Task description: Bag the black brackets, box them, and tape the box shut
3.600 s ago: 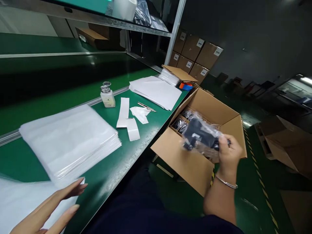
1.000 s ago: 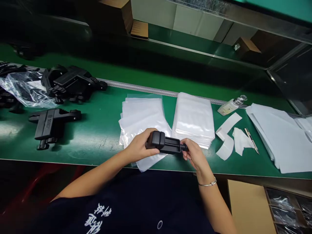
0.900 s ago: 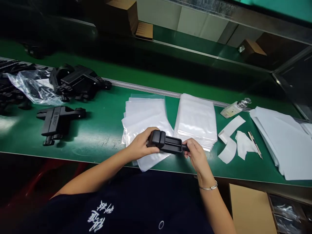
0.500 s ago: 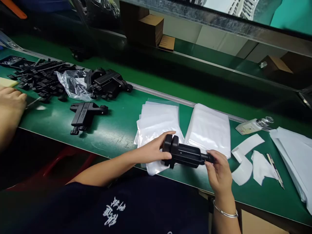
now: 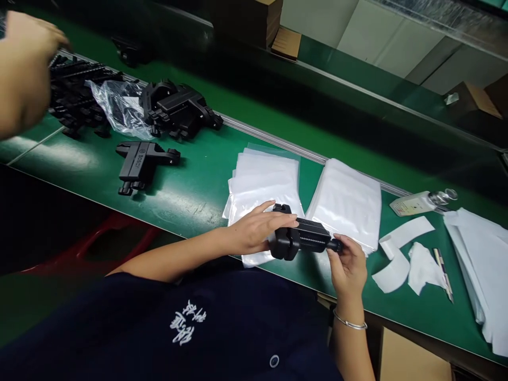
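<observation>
Both my hands hold a black clamp bracket (image 5: 313,233) level above the front edge of the green bench. My left hand (image 5: 257,227) is around its wide jaw end, fingers laid across the top. At the other end, my right hand (image 5: 351,264) pinches the small round knob (image 5: 334,244) between thumb and fingers. Just behind the bracket lie a loose stack of clear plastic bags (image 5: 265,180) and a neater stack of bags (image 5: 349,201). To the left, a similar black bracket (image 5: 137,161) with raised lettering rests on the bench.
Another person's hand (image 5: 26,74) is at the far left, over a pile of black parts (image 5: 79,100). More brackets (image 5: 182,108) lie beside a crumpled clear bag (image 5: 121,108). On the right are a bottle (image 5: 415,203), paper strips (image 5: 397,264), a pen (image 5: 443,275) and white sheets (image 5: 472,254).
The bracket has turned about its length, and my left fingers now reach over its top. My right hand still pinches the knob. The other person's hand has risen. The view has shifted.
</observation>
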### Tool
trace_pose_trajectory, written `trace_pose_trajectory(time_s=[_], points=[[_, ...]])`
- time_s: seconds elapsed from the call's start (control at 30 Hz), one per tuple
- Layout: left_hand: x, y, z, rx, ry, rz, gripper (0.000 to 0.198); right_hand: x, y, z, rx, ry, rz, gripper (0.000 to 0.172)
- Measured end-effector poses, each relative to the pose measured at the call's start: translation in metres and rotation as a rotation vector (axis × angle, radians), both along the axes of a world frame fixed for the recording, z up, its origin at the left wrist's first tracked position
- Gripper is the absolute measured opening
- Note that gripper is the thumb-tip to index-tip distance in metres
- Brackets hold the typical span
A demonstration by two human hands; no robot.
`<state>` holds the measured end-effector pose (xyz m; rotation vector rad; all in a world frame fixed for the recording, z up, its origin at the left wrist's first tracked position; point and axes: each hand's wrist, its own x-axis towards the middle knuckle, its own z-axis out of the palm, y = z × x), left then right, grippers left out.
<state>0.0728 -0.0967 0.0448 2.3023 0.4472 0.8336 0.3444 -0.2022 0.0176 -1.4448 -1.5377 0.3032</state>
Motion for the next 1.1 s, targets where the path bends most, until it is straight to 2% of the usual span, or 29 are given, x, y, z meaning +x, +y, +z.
trace_pose_trajectory(time_s=[0.3,0.4,0.5,0.6,0.67,0.77,0.83,0.97,1.03,1.1], points=[[-0.004,0.000,0.000,0.034,-0.022,0.013,0.056,0.000,0.002,0.010,0.022,-0.154,0.026,0.037],[-0.004,-0.001,0.000,0.005,-0.032,0.006,0.058,-0.008,0.001,0.028,0.059,-0.274,0.034,0.040],[-0.002,-0.001,-0.001,0.033,-0.078,-0.004,0.062,-0.028,-0.001,0.055,0.150,-0.358,0.063,0.037],[0.003,-0.002,-0.001,0.098,-0.051,0.017,0.065,-0.052,0.000,0.077,0.168,-0.572,0.111,0.031],[0.005,-0.003,0.000,0.149,-0.023,0.038,0.066,-0.063,0.004,0.086,0.182,-0.716,0.124,0.027],[0.006,-0.005,0.003,0.202,-0.015,0.051,0.064,-0.069,0.009,0.093,0.232,-0.865,0.154,0.017],[0.006,-0.006,0.004,0.179,-0.019,0.055,0.061,-0.071,0.010,0.096,0.262,-0.942,0.172,0.013],[0.004,-0.007,0.002,0.169,-0.017,0.057,0.055,-0.076,0.010,0.101,0.295,-1.056,0.218,0.016],[0.003,-0.008,-0.001,0.157,-0.044,0.037,0.051,-0.075,0.011,0.102,0.276,-1.045,0.246,0.016],[0.001,-0.009,-0.003,0.121,-0.067,-0.008,0.047,-0.067,0.013,0.100,0.238,-0.916,0.225,0.015]])
